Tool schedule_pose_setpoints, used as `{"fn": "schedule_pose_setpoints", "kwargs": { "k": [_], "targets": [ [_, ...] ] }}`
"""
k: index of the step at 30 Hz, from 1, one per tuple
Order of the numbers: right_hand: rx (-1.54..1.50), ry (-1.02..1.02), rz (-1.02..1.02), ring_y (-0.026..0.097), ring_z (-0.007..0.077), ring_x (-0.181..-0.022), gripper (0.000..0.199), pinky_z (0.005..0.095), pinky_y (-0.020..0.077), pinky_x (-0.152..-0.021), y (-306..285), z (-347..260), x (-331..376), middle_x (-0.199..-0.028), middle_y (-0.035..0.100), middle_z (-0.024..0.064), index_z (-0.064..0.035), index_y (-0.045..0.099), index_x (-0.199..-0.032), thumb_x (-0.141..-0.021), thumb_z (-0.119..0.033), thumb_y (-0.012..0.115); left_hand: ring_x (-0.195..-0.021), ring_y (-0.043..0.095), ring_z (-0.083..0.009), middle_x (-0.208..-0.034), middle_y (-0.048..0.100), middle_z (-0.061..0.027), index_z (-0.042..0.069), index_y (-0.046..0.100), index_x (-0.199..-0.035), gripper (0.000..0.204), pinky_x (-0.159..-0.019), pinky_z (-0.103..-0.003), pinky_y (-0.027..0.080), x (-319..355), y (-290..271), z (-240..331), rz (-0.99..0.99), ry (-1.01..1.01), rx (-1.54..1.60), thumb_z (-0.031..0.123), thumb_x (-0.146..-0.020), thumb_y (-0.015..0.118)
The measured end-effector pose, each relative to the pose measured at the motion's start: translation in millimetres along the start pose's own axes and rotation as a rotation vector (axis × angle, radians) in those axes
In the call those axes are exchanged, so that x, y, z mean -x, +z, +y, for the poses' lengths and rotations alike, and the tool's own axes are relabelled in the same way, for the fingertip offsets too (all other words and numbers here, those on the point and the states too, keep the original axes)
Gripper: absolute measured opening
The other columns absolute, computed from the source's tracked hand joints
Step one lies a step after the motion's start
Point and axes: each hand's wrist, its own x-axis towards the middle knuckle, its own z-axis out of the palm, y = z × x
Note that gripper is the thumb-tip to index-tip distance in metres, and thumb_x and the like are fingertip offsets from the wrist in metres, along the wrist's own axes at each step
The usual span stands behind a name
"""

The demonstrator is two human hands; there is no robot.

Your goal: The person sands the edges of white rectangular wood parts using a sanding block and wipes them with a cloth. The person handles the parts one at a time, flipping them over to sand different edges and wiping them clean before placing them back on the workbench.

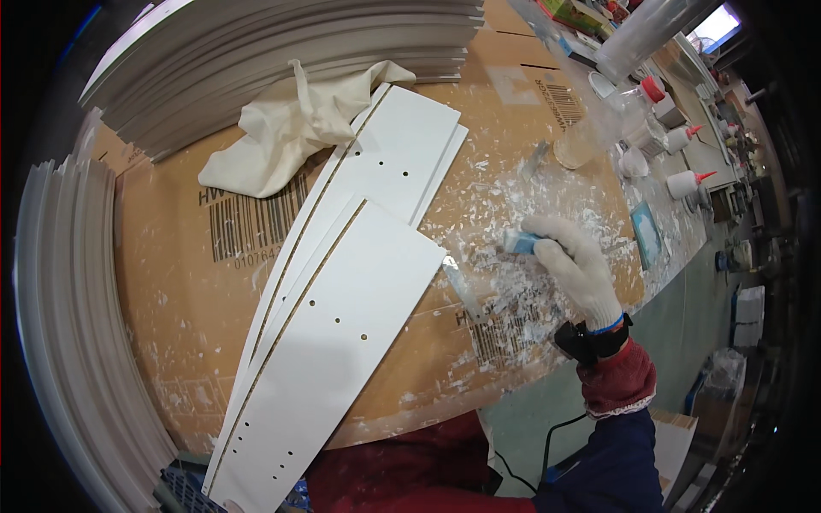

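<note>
The work in hand is judged to be partway through. A white panel (329, 368) is laid slantwise at the near left, on top of further white panels (398, 141) whose far ends are left uncovered. Dark holes and a brown groove are seen along its face, and no finished surface can be told from an unfinished one.

A small blue tool (519, 242) is pinched between the thumb and fingers of the gloved right hand (569, 256), to the right of the panel and apart from it, over cardboard (162, 342) that is smeared with white flakes. From this, the panel is judged not to be receiving any work from that hand at this instant. Of the left hand (231, 506), only a sliver is seen at the panel's near end; whether its grip is spread or pressed together cannot be told.

A cream cloth (291, 128) is draped partly over the far end of the lower panels. Large stacks are stood at the far left (291, 47) and left (68, 299); whether they are done or left to do is not shown.
</note>
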Motion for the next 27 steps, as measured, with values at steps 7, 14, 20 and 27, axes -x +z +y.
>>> {"fn": "schedule_pose_setpoints", "kwargs": {
  "k": [7,14,20,27],
  "targets": [
    [0.275,-0.39,-0.144,0.061,0.0265,-0.085,0.019,0.0354,0.0476,-0.078,15.7,-33.2,-33.3,-0.09,0.064,0.012,-0.002,0.067,-0.099,-0.085,-0.012,0.06,-0.125,0.047,-0.0297,-0.14,0.05,-0.0114,0.003,0.04,-0.143,0.067,-0.106,-0.04,0.035,5.3,14.6,6.6,0.034,0.053,-0.014,0.052,-0.098,0.044],
    [0.364,-0.35,-0.329,0.061,0.0307,-0.087,0.019,0.0366,0.0483,-0.077,41.1,-58.4,-55.6,-0.09,0.064,0.0146,-0.0032,0.067,-0.094,-0.084,-0.017,0.058,-0.125,0.047,-0.03,-0.14,0.049,-0.0135,-0.001,0.037,-0.143,0.065,-0.106,-0.04,0.037,10.0,23.7,6.6,0.017,0.128,0.023,0.048,-0.1,0.042],
    [0.38,-0.355,-0.32,0.062,0.0331,-0.086,0.018,0.0381,0.049,-0.076,47.2,-52.9,-62.4,-0.088,0.064,0.0154,-0.0025,0.066,-0.089,-0.084,-0.018,0.058,-0.119,0.05,-0.0278,-0.137,0.05,-0.0164,-0.005,0.037,-0.141,0.06,-0.101,-0.04,0.041,9.3,19.8,3.1,0.125,0.32,-0.465,0.042,-0.103,0.039],
    [0.506,-0.366,-0.301,0.062,0.034,-0.085,0.018,0.0394,0.0494,-0.075,54.7,-51.4,-72.8,-0.087,0.064,0.0158,-0.0027,0.066,-0.089,-0.083,-0.017,0.057,-0.119,0.05,-0.0278,-0.136,0.05,-0.0166,-0.005,0.037,-0.141,0.061,-0.1,-0.041,0.041,14.8,28.5,9.6,0.12,0.201,-0.191,0.043,-0.103,0.038]
  ]
}}
